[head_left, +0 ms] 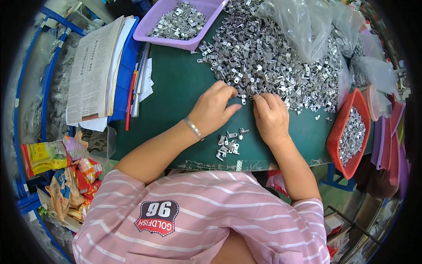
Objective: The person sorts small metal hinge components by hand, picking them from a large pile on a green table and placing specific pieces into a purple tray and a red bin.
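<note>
A large heap of small silvery metal brackets (259, 57) spreads over the green tabletop (176, 88). My left hand (214, 108), with a bracelet on its wrist, lies at the heap's near edge. Its thumb stands apart from the bent fingers, and no part shows between them. Just to the right, my right hand (271, 116) rests palm down with its fingers bent together against the heap's edge. Whatever its fingertips hold is hidden. Between my forearms, near the table's front edge, lies a small separate group of brackets (227, 145).
A purple basket (193, 44) of brackets stands at the back left, a red basket (348, 132) of them at the right edge. Clear plastic bags (307, 35) lie on the heap. Left are papers (94, 70) on a blue bin and a red pen (130, 103).
</note>
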Demonstrator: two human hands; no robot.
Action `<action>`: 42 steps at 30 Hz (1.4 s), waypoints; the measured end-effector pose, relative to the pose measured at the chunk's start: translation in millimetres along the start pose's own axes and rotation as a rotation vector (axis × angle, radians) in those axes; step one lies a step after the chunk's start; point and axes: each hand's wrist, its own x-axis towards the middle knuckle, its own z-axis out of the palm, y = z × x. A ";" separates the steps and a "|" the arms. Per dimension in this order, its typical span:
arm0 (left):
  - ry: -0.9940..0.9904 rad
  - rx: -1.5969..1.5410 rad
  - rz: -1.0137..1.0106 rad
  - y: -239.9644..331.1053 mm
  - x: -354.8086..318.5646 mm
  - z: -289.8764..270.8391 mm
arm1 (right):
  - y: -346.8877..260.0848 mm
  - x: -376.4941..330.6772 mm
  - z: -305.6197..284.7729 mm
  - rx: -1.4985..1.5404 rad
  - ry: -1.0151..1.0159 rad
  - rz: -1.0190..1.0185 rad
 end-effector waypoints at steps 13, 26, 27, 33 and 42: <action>0.053 0.063 0.104 -5.9 -5.8 -2.8 | -10.2 -37.0 -18.5 0.733 0.059 0.544; 0.020 0.079 0.015 -5.5 -14.5 -2.9 | -20.7 -28.6 -29.2 0.648 -0.152 0.405; 0.013 0.078 0.016 -5.3 -13.9 -2.6 | -19.9 -21.5 -24.1 0.530 -0.067 0.333; 0.013 0.003 0.020 3.5 -20.8 -5.5 | -10.9 -3.2 -2.3 0.219 0.005 0.236; -0.089 -0.084 -0.128 5.8 -26.1 -9.6 | -11.4 -26.7 -18.7 0.976 -0.012 0.634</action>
